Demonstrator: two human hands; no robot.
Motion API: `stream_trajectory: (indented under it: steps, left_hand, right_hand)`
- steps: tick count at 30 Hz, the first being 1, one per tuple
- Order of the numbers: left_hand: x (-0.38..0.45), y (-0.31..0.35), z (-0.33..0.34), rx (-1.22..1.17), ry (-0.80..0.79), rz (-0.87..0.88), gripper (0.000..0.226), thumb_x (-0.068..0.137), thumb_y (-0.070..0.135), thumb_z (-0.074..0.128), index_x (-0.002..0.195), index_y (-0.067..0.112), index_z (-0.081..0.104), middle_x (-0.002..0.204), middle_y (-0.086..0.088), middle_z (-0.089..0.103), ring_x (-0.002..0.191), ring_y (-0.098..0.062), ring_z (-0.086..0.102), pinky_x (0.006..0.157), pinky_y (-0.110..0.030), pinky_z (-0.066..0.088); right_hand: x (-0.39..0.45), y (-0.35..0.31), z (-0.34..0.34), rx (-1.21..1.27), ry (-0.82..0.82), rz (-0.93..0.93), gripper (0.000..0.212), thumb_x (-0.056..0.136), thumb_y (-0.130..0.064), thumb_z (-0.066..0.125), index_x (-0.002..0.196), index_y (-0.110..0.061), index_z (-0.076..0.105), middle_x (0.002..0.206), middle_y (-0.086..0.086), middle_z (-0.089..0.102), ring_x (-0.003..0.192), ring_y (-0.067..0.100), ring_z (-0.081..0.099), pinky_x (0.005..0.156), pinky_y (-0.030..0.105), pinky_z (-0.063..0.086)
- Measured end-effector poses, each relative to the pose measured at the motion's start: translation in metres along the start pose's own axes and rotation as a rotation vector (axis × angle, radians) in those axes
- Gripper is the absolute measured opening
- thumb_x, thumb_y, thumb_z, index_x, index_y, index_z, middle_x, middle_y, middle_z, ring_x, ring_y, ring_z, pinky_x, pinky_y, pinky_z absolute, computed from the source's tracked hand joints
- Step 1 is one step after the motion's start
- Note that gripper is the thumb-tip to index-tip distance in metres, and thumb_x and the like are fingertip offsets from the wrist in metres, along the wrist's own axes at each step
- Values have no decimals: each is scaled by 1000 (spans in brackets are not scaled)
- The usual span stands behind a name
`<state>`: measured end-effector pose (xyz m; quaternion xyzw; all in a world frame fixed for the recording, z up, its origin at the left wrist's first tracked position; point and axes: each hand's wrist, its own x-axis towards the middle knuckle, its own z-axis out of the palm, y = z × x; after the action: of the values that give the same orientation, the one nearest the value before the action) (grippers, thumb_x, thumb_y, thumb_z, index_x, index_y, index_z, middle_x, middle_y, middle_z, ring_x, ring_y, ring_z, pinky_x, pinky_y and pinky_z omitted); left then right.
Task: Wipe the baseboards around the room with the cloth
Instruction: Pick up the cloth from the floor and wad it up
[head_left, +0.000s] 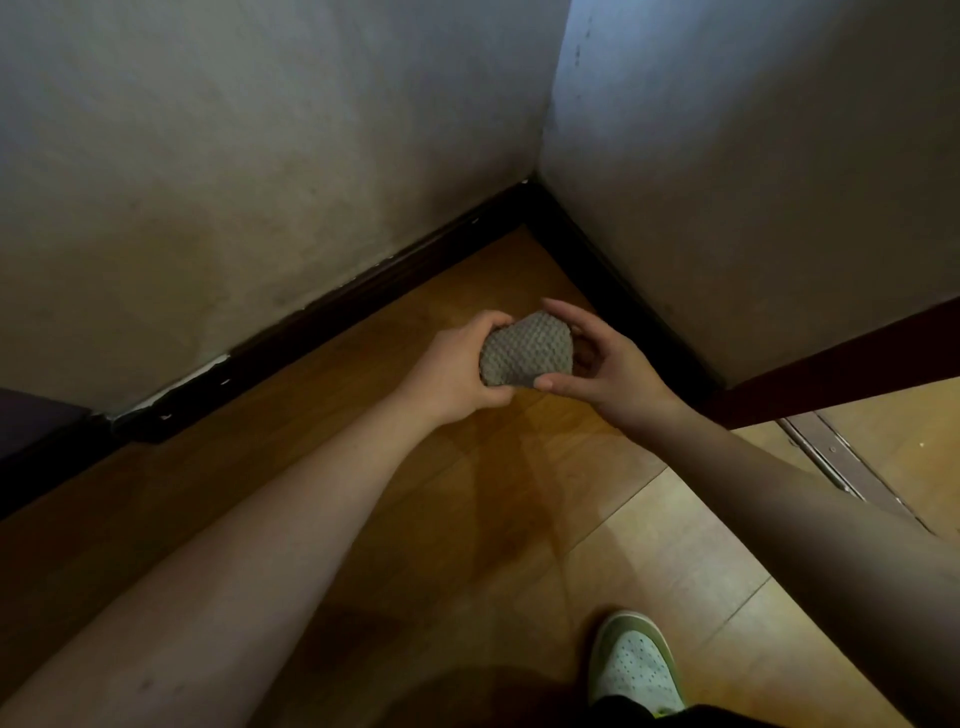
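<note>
Bare forearms with no sleeves, white perforated shoe with pale green trim

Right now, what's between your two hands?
The bunched grey cloth. The left hand grips one side and the right hand holds the other, above the wooden floor, in the head view.

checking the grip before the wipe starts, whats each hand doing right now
Left hand: grips the bunched grey cloth.
Right hand: fingers curled round the cloth's other side, thumb beneath it.

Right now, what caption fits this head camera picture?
Both hands bunch a grey cloth above the wooden floor, near the dark baseboard corner.
</note>
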<state>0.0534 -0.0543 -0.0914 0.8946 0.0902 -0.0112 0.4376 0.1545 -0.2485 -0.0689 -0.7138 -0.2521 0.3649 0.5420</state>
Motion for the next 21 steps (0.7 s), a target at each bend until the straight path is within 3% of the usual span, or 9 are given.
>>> stream_trajectory:
  steps: [3, 6, 10, 17, 21]
  left_hand:
    - [0, 0, -2, 62, -14, -14, 68, 68, 27, 84, 128, 27, 52, 108, 9, 59, 95, -9, 60, 70, -21, 49]
    - [-2, 0, -2, 76, -55, -24, 59, 67, 28, 82, 120, 28, 56, 100, 10, 61, 88, -8, 61, 68, -26, 51]
    - [-3, 3, -2, 63, -140, -19, 49, 67, 26, 82, 109, 32, 58, 92, 18, 58, 83, -1, 58, 65, -24, 48]
    - [-1, 7, -15, 25, -321, 27, 38, 68, 24, 85, 94, 35, 59, 87, 18, 59, 80, 6, 57, 62, -18, 41]
    - [1, 2, -32, 6, -439, 4, 40, 69, 40, 83, 95, 51, 55, 97, 23, 60, 91, 11, 57, 68, -16, 44]
  right_hand:
    - [-2, 3, 3, -335, 13, -29, 88, 68, -53, 76, 146, -37, 37, 141, -5, 37, 122, 2, 45, 92, 8, 44]
    - [-2, 6, 3, -541, -37, -66, 91, 71, -49, 76, 149, -25, 36, 150, 0, 34, 130, 9, 39, 97, 14, 40]
    - [-2, 7, 1, -740, -79, -65, 80, 79, -35, 80, 146, -20, 40, 139, 2, 49, 121, 12, 50, 93, 20, 43]
    - [-16, 9, 6, -763, -126, -164, 45, 83, -36, 76, 118, -12, 60, 99, 3, 67, 89, 15, 66, 70, 27, 56]
    - [-21, 7, 11, -702, -103, -219, 42, 84, -39, 73, 111, -9, 62, 90, 4, 68, 78, 14, 66, 64, 28, 54]
